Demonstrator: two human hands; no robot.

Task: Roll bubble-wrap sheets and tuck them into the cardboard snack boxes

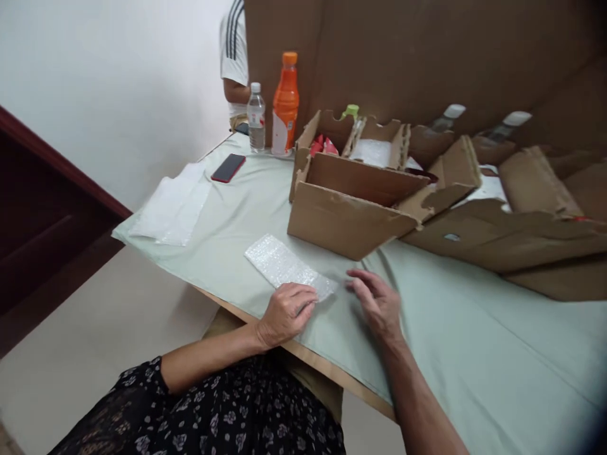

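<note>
A bubble-wrap bag (pixel 282 262) lies flat on the pale green tablecloth (pixel 237 215) near the front edge. My left hand (pixel 288 311) rests at the bag's lower end, its fingers curled together over the edge; what the fingertips pinch is hidden. Just right of the bag, my right hand (pixel 376 302) is held with thumb and fingers apart, nothing between them, and slightly blurred.
Cardboard boxes (pixel 341 221) stand behind and to the right, some holding packets. Bottles (pixel 286 107) and a phone (pixel 228 168) are at the back left. More bubble-wrap bags (pixel 173 205) lie at the left. Beyond the cardboard wall, a person's sleeve (pixel 236 50) shows.
</note>
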